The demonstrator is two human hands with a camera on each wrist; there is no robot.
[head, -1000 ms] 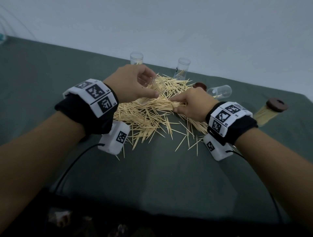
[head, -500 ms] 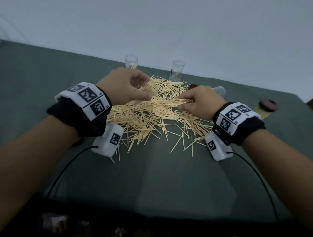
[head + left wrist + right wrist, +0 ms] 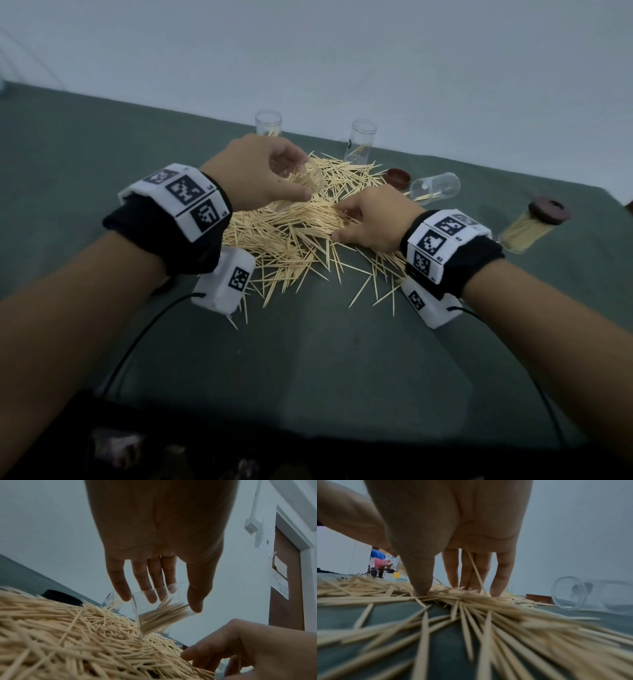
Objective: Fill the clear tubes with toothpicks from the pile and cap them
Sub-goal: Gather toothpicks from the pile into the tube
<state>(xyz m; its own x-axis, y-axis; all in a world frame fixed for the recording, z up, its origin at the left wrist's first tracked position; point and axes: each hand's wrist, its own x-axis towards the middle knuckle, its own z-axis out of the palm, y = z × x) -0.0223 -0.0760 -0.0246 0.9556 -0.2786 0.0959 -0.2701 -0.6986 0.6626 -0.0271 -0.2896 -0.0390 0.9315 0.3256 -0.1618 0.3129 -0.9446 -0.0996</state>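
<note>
- The left hand [image 3: 253,174] hovers over the far left part of the loose heap of pale wooden toothpicks [image 3: 291,233]. Its thumb and fingers curl round a clear plastic tube [image 3: 161,609] that is tilted with its mouth toward the heap. The left wrist view shows the tube partly filled.
- That grip looks light on a smooth wall. If the tube tips further, the sticks already inside could slide back out.
- Behind the heap stand two upright clear tubes [image 3: 268,123] [image 3: 361,140], each holding only a few sticks.
- The right hand [image 3: 371,222] has its thumb and fingers pressed down into the heap on the dark green table cover [image 3: 308,359], closing on a bunch of toothpicks. One stick stands up between the fingers [image 3: 501,572].
- A crossed or splayed bunch may jam at the tube mouth or scatter.
- A loose brown round cap [image 3: 397,178] and an empty clear tube lying on its side [image 3: 435,188] sit just beyond the right hand, where a sweeping wrist could roll the tube.
- Far right lies a filled tube with a brown cap [image 3: 534,226].
</note>
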